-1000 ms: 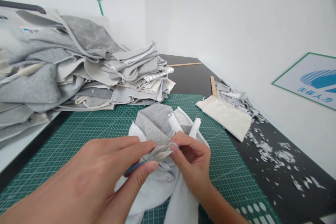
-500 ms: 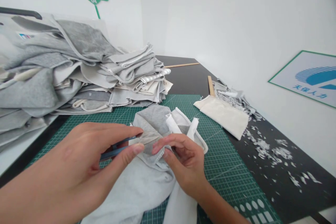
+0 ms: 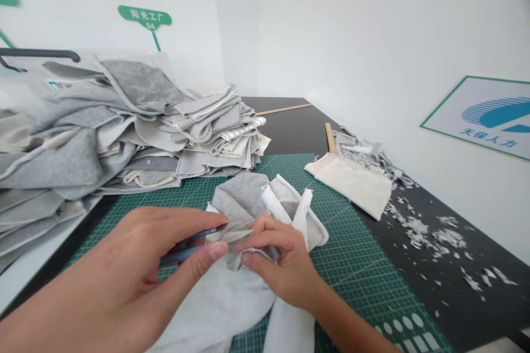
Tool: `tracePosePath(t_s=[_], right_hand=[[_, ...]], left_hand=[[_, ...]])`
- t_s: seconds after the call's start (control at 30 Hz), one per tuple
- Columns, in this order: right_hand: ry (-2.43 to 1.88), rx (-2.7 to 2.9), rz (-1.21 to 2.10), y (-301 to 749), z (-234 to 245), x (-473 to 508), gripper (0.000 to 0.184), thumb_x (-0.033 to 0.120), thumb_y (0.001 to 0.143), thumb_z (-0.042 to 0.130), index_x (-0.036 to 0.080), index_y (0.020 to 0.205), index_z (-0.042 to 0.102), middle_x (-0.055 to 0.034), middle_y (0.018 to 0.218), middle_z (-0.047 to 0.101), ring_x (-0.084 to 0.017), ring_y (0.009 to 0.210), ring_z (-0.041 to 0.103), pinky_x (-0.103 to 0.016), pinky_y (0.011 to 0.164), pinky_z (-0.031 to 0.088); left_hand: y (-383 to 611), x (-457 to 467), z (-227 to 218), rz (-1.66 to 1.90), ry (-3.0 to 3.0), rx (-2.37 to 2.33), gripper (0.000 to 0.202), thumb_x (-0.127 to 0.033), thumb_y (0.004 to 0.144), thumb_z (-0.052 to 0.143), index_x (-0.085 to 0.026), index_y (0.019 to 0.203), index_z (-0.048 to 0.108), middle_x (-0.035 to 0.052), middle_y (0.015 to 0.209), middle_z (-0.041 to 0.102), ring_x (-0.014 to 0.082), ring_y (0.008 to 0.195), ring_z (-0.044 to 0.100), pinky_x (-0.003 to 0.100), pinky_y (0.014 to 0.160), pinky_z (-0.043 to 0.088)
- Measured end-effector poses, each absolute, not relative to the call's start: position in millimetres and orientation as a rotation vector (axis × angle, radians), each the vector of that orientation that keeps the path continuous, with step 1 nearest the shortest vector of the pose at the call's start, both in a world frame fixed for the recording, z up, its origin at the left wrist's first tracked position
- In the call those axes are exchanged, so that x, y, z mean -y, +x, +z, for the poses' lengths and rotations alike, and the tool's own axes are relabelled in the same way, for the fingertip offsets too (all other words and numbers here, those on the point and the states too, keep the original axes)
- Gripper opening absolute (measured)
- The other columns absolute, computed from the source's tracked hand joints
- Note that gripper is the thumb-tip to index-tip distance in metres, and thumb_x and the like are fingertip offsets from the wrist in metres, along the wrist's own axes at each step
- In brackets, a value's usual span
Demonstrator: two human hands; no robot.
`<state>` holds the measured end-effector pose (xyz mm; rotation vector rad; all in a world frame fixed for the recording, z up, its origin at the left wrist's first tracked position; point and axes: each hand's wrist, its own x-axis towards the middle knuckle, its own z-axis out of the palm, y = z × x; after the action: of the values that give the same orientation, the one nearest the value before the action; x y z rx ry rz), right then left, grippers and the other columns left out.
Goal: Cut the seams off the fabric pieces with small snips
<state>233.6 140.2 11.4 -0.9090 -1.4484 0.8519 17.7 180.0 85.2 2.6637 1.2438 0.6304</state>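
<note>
"Across the dark surface (image 3: 296, 129), what surrounds the work?"

"Take the gray-and-white fabric (image 3: 242, 289) as the clock's center: it lies on a green gridded mat (image 3: 351, 265). A heap of gray cloth (image 3: 157, 138) fills ten to eleven o'clock, a folded cream cloth (image 3: 354, 183) lies at two, and pale scraps (image 3: 418, 229) litter three. A white wall (image 3: 364, 38) stands behind, with a green sign (image 3: 144, 16) at eleven."

"And the grip?"

"The left hand (image 3: 136, 265), from eight o'clock, holds a blue-handled tool (image 3: 182, 255) between thumb and forefinger, its two handle arms slightly apart. The right hand (image 3: 285, 262), from five, pinches a fold of the fabric between thumb and fingers, just beside the tool's pale tip."

"What is hard to make out?"

"Whether that tip touches the cloth; it blurs into the gray. The left hand's other fingers are mostly hidden, its wrist and the right forearm run out of view, and the bottom edge cuts off the fabric."
</note>
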Motion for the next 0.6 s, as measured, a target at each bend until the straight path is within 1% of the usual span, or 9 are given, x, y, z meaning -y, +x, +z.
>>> tracePosePath(t_s=[0.07, 0.13, 0.23, 0.3, 0.33, 0.37, 0.4, 0.5, 0.6], right_hand=[[-0.94, 1.456, 0.843, 231.8, 11.4, -141.2, 0.003, 0.017, 0.077, 0.074, 0.015, 0.076, 0.075, -0.0026, 0.07, 0.06, -0.013, 0.066, 0.056, -0.026, 0.06, 0.043], [-0.919, 1.449, 0.827, 230.2, 11.8, -141.8, 0.004, 0.018, 0.077, 0.073, 0.015, 0.075, 0.07, -0.0028, 0.072, 0.062, -0.014, 0.068, 0.058, -0.027, 0.063, 0.045], [-0.865, 1.429, 0.862, 227.9, 11.6, -140.4, 0.004, 0.017, 0.082, 0.067, 0.018, 0.081, 0.063, -0.0047, 0.085, 0.069, -0.016, 0.081, 0.065, -0.029, 0.078, 0.05], [-0.886, 1.431, 0.874, 226.9, 9.7, -138.3, 0.005, 0.017, 0.085, 0.064, 0.019, 0.082, 0.06, -0.0046, 0.091, 0.073, -0.016, 0.088, 0.067, -0.031, 0.091, 0.049], [-0.911, 1.432, 0.866, 226.7, 8.1, -137.2, 0.005, 0.017, 0.085, 0.063, 0.02, 0.083, 0.06, -0.0039, 0.09, 0.074, -0.016, 0.089, 0.068, -0.032, 0.094, 0.048], [-0.938, 1.426, 0.852, 226.5, 6.2, -136.3, 0.004, 0.018, 0.086, 0.063, 0.02, 0.084, 0.06, -0.0031, 0.088, 0.074, -0.016, 0.086, 0.069, -0.031, 0.093, 0.048], [-0.959, 1.415, 0.842, 226.6, 4.1, -135.7, 0.003, 0.019, 0.086, 0.063, 0.02, 0.086, 0.06, -0.0025, 0.084, 0.074, -0.015, 0.081, 0.069, -0.03, 0.088, 0.05], [-0.984, 1.356, 0.87, 226.9, -0.6, -136.0, 0.01, 0.022, 0.087, 0.062, 0.02, 0.097, 0.064, -0.0027, 0.078, 0.074, -0.015, 0.067, 0.068, -0.025, 0.064, 0.052], [-0.98, 1.3, 0.879, 227.0, -0.7, -138.3, 0.018, 0.022, 0.083, 0.066, 0.018, 0.101, 0.069, -0.0053, 0.082, 0.076, -0.017, 0.07, 0.071, -0.024, 0.061, 0.053]], left_hand=[[15.5, -183.2, 84.1, 0.612, 2.655, -1.294, 0.033, -0.054, 0.085, 0.061, -0.043, 0.116, 0.061, -0.0112, 0.113, 0.068, 0.0172, 0.106, 0.062, 0.019, 0.074, 0.056], [14.4, -185.5, 84.2, 0.603, 2.615, -1.323, 0.033, -0.057, 0.085, 0.058, -0.043, 0.115, 0.061, -0.011, 0.113, 0.069, 0.018, 0.106, 0.062, 0.019, 0.072, 0.056], [14.0, -184.4, 84.9, 0.525, 2.575, -1.323, 0.034, -0.058, 0.085, 0.057, -0.042, 0.115, 0.061, -0.0094, 0.113, 0.069, 0.0196, 0.107, 0.061, 0.022, 0.074, 0.056], [13.7, -179.9, 84.4, 0.45, 2.574, -1.294, 0.034, -0.057, 0.086, 0.056, -0.042, 0.115, 0.061, -0.0086, 0.114, 0.068, 0.0201, 0.108, 0.061, 0.024, 0.078, 0.057], [13.5, -176.9, 83.6, 0.422, 2.571, -1.28, 0.034, -0.057, 0.086, 0.057, -0.042, 0.116, 0.061, -0.0082, 0.115, 0.068, 0.0201, 0.108, 0.061, 0.025, 0.08, 0.056], [13.2, -173.6, 82.3, 0.403, 2.564, -1.274, 0.034, -0.056, 0.086, 0.057, -0.041, 0.116, 0.06, -0.0078, 0.115, 0.068, 0.0201, 0.109, 0.061, 0.025, 0.082, 0.056], [13.0, -170.4, 80.5, 0.392, 2.551, -1.278, 0.034, -0.056, 0.087, 0.057, -0.041, 0.117, 0.06, -0.0073, 0.116, 0.068, 0.0201, 0.109, 0.061, 0.025, 0.082, 0.056], [14.1, -163.4, 72.7, 0.407, 2.479, -1.317, 0.037, -0.053, 0.087, 0.057, -0.04, 0.121, 0.058, -0.0051, 0.119, 0.066, 0.0205, 0.11, 0.06, 0.024, 0.076, 0.057], [19.5, -161.7, 65.1, 0.591, 2.41, -1.272, 0.038, -0.05, 0.083, 0.064, -0.038, 0.119, 0.061, -0.0023, 0.111, 0.069, 0.0207, 0.1, 0.064, 0.023, 0.067, 0.056]])
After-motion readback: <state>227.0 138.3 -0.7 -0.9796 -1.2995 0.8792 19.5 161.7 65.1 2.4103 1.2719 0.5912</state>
